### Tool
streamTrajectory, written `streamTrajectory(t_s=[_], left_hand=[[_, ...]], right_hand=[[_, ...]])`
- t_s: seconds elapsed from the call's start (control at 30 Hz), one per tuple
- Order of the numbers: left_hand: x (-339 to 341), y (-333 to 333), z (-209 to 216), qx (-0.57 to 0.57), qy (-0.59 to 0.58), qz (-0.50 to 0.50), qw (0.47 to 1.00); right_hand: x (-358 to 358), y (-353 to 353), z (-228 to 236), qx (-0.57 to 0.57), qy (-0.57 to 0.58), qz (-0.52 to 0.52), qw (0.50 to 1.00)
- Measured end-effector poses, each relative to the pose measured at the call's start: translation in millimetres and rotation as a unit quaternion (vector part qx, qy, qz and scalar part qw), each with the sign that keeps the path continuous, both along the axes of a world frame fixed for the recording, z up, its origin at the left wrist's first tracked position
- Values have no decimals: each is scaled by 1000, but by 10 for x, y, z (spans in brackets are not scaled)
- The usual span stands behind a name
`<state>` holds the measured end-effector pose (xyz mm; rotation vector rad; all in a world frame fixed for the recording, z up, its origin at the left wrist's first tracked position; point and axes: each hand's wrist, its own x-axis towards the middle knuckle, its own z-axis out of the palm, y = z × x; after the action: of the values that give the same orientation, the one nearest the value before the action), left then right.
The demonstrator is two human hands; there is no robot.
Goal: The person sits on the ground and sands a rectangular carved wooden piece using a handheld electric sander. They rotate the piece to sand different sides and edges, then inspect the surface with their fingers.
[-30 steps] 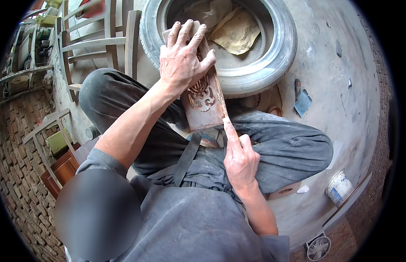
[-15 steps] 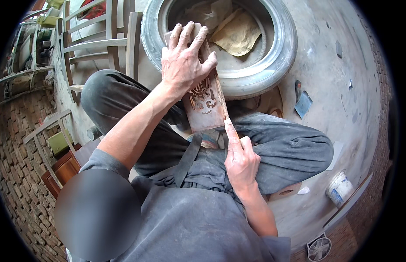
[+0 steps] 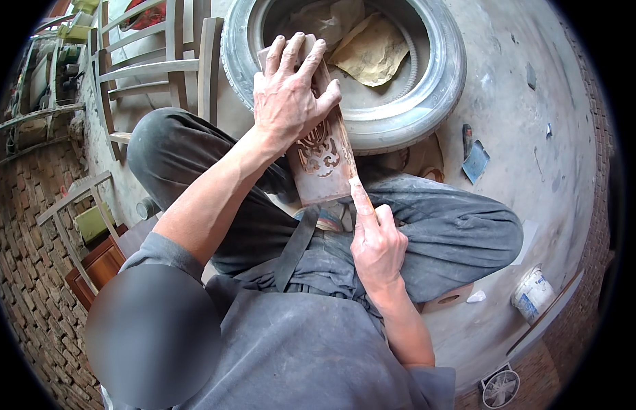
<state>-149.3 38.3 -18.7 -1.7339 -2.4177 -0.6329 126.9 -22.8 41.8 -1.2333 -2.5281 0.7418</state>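
Note:
A flat wooden panel (image 3: 322,186) with a pierced, carved pattern slants from the tyre (image 3: 400,133) down over my lap. My left hand (image 3: 287,102) lies on its upper part, fingers spread and thumb by the right edge. Low on that same edge is the fingertip of my right hand (image 3: 378,246), index finger stretched out and the other fingers curled. A slim brown strip (image 3: 370,207), perhaps a tool's handle, shows beside that index finger; its working end is hidden.
Crumpled tan paper (image 3: 372,51) lies inside the tyre. Wooden chair frames (image 3: 207,72) stand at the far left. To the right are a dark-handled tool (image 3: 467,140), a blue-grey sheet (image 3: 476,162), a white bucket (image 3: 533,295) and a small fan (image 3: 500,388).
My right hand has slid slightly away from me along the panel's right edge. My left hand and the panel stay almost where they were.

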Motion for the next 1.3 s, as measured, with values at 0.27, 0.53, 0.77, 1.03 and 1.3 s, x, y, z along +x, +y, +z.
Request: streamTrajectory(t_s=[0.27,0.53,0.77,1.03,1.3], left_hand=[[2,12,-25,6,2,1,1000],[14,-16,-11,0,4,1,1000],[1,7,-5,-2,-8,-1,1000],[10,-11,11,-4,-8,1,1000],[17,-24,46,-36,-28,10,999]], right_hand=[[6,5,-45,5,22,-8,1000],[-29,39,-60,10,20,-4,1000],[-6,7,-39,6,19,-4,1000],[0,8,-52,1,7,6,1000],[3,-51,-29,4,5,1,1000]])
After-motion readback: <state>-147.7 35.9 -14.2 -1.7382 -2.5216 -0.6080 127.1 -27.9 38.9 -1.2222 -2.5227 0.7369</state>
